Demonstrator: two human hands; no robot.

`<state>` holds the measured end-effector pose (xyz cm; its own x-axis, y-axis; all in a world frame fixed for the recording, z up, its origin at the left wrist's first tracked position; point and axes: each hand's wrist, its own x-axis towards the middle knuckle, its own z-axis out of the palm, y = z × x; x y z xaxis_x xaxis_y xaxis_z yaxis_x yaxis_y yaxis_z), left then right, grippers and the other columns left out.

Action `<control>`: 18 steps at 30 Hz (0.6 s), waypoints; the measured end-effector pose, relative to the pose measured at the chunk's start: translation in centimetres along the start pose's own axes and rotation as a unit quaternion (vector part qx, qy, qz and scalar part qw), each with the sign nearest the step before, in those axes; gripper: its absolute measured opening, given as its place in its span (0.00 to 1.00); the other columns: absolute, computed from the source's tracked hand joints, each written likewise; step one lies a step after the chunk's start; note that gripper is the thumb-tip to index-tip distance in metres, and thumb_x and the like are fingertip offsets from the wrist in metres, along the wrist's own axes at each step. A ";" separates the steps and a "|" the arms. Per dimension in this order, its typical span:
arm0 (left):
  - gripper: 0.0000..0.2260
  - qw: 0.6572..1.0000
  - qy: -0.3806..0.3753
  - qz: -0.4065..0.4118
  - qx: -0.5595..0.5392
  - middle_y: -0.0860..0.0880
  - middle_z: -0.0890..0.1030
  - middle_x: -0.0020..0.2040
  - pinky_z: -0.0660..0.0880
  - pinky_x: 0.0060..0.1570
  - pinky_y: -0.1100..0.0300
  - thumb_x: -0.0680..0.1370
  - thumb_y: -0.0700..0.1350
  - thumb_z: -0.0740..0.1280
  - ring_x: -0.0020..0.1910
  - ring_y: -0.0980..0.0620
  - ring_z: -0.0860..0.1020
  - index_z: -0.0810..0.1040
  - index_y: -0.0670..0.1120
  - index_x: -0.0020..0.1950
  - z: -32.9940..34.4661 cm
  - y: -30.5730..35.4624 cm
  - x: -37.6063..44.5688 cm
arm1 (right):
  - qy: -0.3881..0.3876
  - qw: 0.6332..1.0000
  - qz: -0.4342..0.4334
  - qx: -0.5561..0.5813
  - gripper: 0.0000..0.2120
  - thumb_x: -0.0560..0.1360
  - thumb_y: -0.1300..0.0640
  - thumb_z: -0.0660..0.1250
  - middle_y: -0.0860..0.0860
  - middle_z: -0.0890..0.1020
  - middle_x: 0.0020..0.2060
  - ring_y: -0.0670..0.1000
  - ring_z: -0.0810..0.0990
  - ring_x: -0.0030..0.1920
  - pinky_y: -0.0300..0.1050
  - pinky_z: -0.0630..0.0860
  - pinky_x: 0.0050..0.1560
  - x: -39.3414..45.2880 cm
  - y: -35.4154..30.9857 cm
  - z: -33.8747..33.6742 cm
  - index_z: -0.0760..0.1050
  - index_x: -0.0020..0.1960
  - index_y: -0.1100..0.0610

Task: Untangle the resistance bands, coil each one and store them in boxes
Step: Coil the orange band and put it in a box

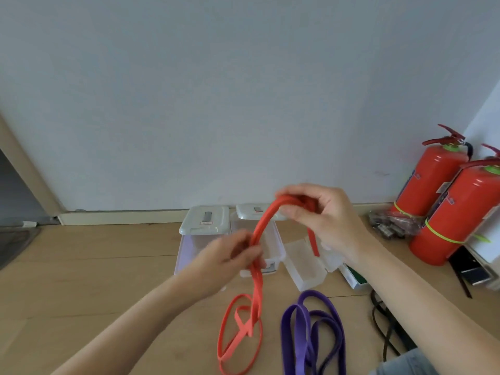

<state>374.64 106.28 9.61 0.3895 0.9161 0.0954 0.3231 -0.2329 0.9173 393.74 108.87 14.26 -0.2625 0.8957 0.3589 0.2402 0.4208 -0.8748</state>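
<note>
Gripping comes first on the left: my left hand (pixel 238 253) has its fingers curled round the orange band (pixel 255 288) where the doubled strand hangs down, though motion blur hides exactly how the fingertips lie. From that hold the band arches up and to the right into my right hand (pixel 322 220), whose fingers and thumb pinch a small bunch of turns, seemingly the start of a coil, with one short end dangling below the palm. Below the left hand the rest of the orange band drops to the floor (pixel 94 280) and lies there in loose crossing loops. I judge it light, soft and stretchy, with a rubbery face that should resist sliding through skin, so I would keep the right hand's pinch on the wound turns and let the left feed the slack flat, without pulling hard enough to stretch it or letting it spring open. Behind the hands two clear boxes (pixel 203 239) stand with their lids raised, and a smaller open case (pixel 305 263) lies just right of them. Further right on the floor the purple band (pixel 311 334) lies apart from the orange one in its own loose heap, looking wider and probably stiffer. Two fire extinguishers (pixel 443 201) stand at the wall on the far right.
</note>
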 end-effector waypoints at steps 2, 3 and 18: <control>0.07 0.984 0.001 0.031 -0.178 0.53 0.77 0.33 0.77 0.41 0.62 0.77 0.46 0.64 0.32 0.55 0.77 0.79 0.48 0.41 -2.2 2.2 -0.1 | 0.044 0.997 -0.010 0.057 0.11 0.70 0.62 0.71 0.46 0.84 0.41 0.44 0.81 0.43 0.36 0.76 0.47 0.3 -0.3 -0.5 0.82 0.47 0.48; 0.07 0.965 -0.012 0.054 -0.255 0.54 0.74 0.30 0.75 0.36 0.64 0.76 0.49 0.66 0.27 0.57 0.73 0.80 0.48 0.42 -3.3 3.2 -0.3 | 0.043 0.996 -0.022 0.069 0.11 0.70 0.62 0.71 0.48 0.84 0.40 0.46 0.81 0.42 0.37 0.77 0.45 0.4 -0.6 -0.6 0.82 0.47 0.48; 0.11 0.978 0.004 0.043 0.205 0.63 0.79 0.35 0.70 0.44 0.75 0.75 0.46 0.68 0.40 0.67 0.78 0.73 0.61 0.39 -2.7 -0.5 0.2 | -0.102 0.991 0.000 -0.090 0.06 0.70 0.59 0.72 0.47 0.84 0.41 0.44 0.82 0.44 0.43 0.78 0.51 -0.2 0.4 2.0 0.78 0.46 0.51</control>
<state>372.22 107.44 10.18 0.4243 0.8896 0.1693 0.6085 -0.4185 0.6742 392.08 108.54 13.19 -0.4412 0.8558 0.2702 0.3981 0.4564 -0.7957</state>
